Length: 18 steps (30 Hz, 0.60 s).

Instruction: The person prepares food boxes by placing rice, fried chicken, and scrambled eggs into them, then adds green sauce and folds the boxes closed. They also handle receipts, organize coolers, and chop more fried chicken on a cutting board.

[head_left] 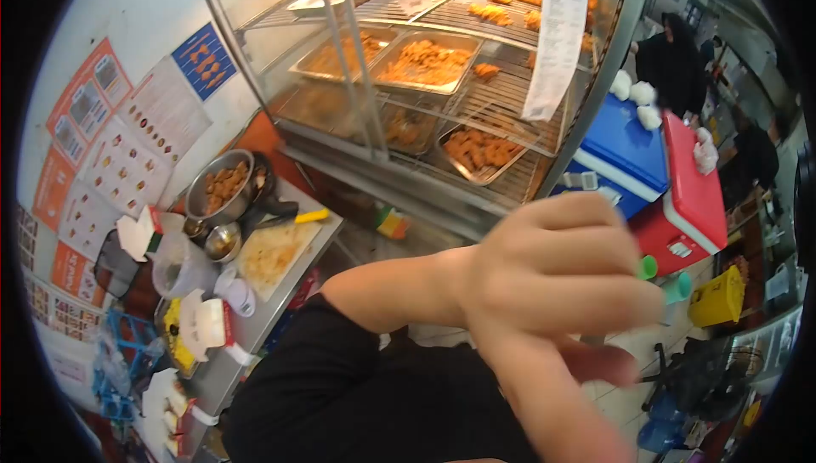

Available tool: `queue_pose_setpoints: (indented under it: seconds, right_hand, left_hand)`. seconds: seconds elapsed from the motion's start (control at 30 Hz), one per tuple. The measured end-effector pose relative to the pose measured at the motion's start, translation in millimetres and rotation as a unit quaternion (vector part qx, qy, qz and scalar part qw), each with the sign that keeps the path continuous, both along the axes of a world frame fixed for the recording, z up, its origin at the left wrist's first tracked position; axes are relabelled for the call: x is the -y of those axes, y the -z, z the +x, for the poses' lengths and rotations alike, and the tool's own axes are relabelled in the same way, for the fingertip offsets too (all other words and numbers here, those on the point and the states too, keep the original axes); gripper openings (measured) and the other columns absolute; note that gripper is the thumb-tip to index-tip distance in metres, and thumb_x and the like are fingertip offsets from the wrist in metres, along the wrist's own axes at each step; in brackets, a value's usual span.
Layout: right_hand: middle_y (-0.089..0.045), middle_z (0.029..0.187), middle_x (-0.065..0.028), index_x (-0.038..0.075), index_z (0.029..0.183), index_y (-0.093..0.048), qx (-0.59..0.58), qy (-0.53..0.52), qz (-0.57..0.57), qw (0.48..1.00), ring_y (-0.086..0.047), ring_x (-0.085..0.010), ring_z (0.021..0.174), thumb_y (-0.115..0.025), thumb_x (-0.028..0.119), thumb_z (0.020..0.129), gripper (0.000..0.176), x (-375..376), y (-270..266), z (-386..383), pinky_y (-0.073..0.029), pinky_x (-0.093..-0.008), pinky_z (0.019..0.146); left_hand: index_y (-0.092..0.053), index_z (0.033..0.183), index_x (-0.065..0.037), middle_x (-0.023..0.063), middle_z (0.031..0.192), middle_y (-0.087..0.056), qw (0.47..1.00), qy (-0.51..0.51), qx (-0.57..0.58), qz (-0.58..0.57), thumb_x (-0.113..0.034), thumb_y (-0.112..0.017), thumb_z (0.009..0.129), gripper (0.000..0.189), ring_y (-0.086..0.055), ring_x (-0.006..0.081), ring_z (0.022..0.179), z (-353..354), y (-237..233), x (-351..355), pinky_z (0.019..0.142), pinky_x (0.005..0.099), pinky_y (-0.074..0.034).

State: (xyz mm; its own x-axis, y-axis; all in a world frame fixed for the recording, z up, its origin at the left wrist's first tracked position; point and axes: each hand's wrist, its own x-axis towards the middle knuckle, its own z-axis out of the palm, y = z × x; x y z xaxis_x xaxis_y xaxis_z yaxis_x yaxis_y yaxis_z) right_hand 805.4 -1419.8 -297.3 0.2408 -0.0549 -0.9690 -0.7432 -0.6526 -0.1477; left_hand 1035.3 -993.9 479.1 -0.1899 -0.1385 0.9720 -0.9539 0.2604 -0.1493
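Observation:
My right hand is in the centre right, close to the camera and blurred, its fingers bent and its thumb below them. What it holds, if anything, is hidden. My left forearm comes from a black sleeve and runs right to meet it; my left hand is hidden where the two overlap. Behind them stands a glass-sided warming cabinet with trays of fried food and pieces on wire racks. A long paper slip hangs on its front.
At left, a counter holds a metal bowl of brown pieces, a yellow-handled knife, a stained board and open food boxes. At right are blue and red coolers, a yellow container and people in dark clothes.

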Motion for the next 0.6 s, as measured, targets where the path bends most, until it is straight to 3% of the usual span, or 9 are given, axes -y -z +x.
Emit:
queue_pose_setpoints:
  seconds: [0.17, 0.3, 0.37, 0.43, 0.47, 0.5, 0.53, 0.57, 0.6]
  right_hand:
    - [-0.065, 0.1, -0.0134, 0.006, 0.106, -0.061, 0.16, 0.08, -0.017, 0.984, -0.062, -0.0236, 0.088, -0.053, 0.025, 0.095, 0.023, -84, -77, 17, -0.052, -0.0426, 0.07]
    - [-0.066, 0.088, -0.0135, 0.004, 0.1, -0.063, 0.199, 0.203, 0.013, 0.959, -0.064, -0.0254, 0.075, -0.053, 0.023, 0.095, 0.022, -152, -97, -9, -0.052, -0.0421, 0.063]
    - [-0.067, 0.083, -0.0136, 0.003, 0.096, -0.064, 0.185, 0.254, 0.014, 0.949, -0.064, -0.0262, 0.068, -0.053, 0.023, 0.095, 0.023, -178, -84, -48, -0.052, -0.0419, 0.059]
    - [-0.067, 0.077, -0.0136, 0.002, 0.093, -0.065, 0.151, 0.273, 0.008, 0.95, -0.065, -0.0271, 0.062, -0.053, 0.022, 0.095, 0.024, -196, -43, -107, -0.052, -0.0416, 0.056]
    - [-0.066, 0.075, -0.016, -0.001, 0.088, -0.066, 0.142, 0.147, 0.008, 0.979, -0.064, -0.026, 0.06, -0.051, 0.021, 0.095, 0.027, -199, 3, -136, -0.051, -0.0428, 0.056]
    - [-0.063, 0.07, -0.0164, 0.0, 0.093, -0.067, 0.09, 0.375, -0.007, 0.922, -0.061, -0.0266, 0.058, -0.051, 0.022, 0.096, 0.027, -233, -42, -151, -0.049, -0.0436, 0.054]
    - [-0.062, 0.072, -0.0147, 0.005, 0.099, -0.067, 0.05, 0.373, -0.022, 0.926, -0.06, -0.0268, 0.058, -0.052, 0.025, 0.096, 0.025, -255, -22, -175, -0.049, -0.0444, 0.055]
    - [-0.057, 0.068, -0.0155, 0.007, 0.084, -0.059, 0.195, 0.142, 0.067, 0.968, -0.062, -0.0266, 0.066, -0.057, 0.018, 0.09, 0.012, -281, -127, -184, -0.05, -0.045, 0.058]
    - [-0.057, 0.07, -0.0152, 0.008, 0.086, -0.059, 0.19, -0.048, 0.014, 0.98, -0.062, -0.0265, 0.067, -0.057, 0.019, 0.09, 0.012, -296, -111, -202, -0.05, -0.0449, 0.058]
  left_hand:
    - [-0.059, 0.103, -0.031, 0.0027, 0.075, -0.051, 0.988, 0.074, 0.005, -0.136, -0.018, -0.067, 0.076, 0.031, -0.042, 0.0209, 0.056, -60, -7, 21, 0.05, 0.0338, -0.035]
    - [-0.064, 0.083, -0.023, -0.0002, 0.075, -0.054, 0.991, 0.03, -0.044, 0.119, -0.032, -0.064, 0.067, 0.018, -0.051, 0.02, 0.069, -96, 9, -16, 0.062, 0.0344, -0.038]
    - [-0.066, 0.108, -0.009, 0.0018, 0.078, -0.051, 0.958, 0.012, -0.028, 0.284, -0.028, -0.068, 0.083, 0.031, -0.052, 0.0222, 0.077, -101, 34, -43, 0.071, 0.0357, -0.042]
    - [-0.061, 0.123, -0.011, 0.0081, 0.098, -0.064, 0.897, 0.081, -0.202, 0.386, -0.018, -0.066, 0.086, 0.039, -0.059, 0.0259, 0.093, -100, 101, -62, 0.083, 0.0398, -0.046]
    - [-0.054, 0.132, -0.009, 0.0129, 0.111, -0.064, 0.836, 0.098, -0.343, 0.418, -0.015, -0.061, 0.09, 0.043, -0.06, 0.0305, 0.104, -102, 147, -79, 0.093, 0.0421, -0.046]
    - [-0.049, 0.137, -0.007, 0.0163, 0.116, -0.062, 0.745, 0.099, -0.501, 0.43, -0.016, -0.058, 0.093, 0.046, -0.058, 0.0337, 0.11, -107, 195, -104, 0.098, 0.0437, -0.045]
    - [-0.049, 0.136, -0.006, 0.0197, 0.118, -0.061, 0.744, -0.018, -0.51, 0.433, -0.017, -0.056, 0.094, 0.044, -0.057, 0.036, 0.112, -112, 284, -132, 0.098, 0.0445, -0.045]
    - [-0.051, 0.133, -0.004, 0.0235, 0.119, -0.06, 0.703, -0.119, -0.496, 0.496, -0.021, -0.055, 0.095, 0.042, -0.056, 0.0381, 0.113, -125, 358, -178, 0.097, 0.0455, -0.045]
    - [-0.055, 0.128, 0.0, 0.0257, 0.117, -0.059, 0.631, -0.177, -0.49, 0.575, -0.026, -0.054, 0.095, 0.042, -0.056, 0.0403, 0.112, -148, 413, -228, 0.097, 0.0462, -0.045]
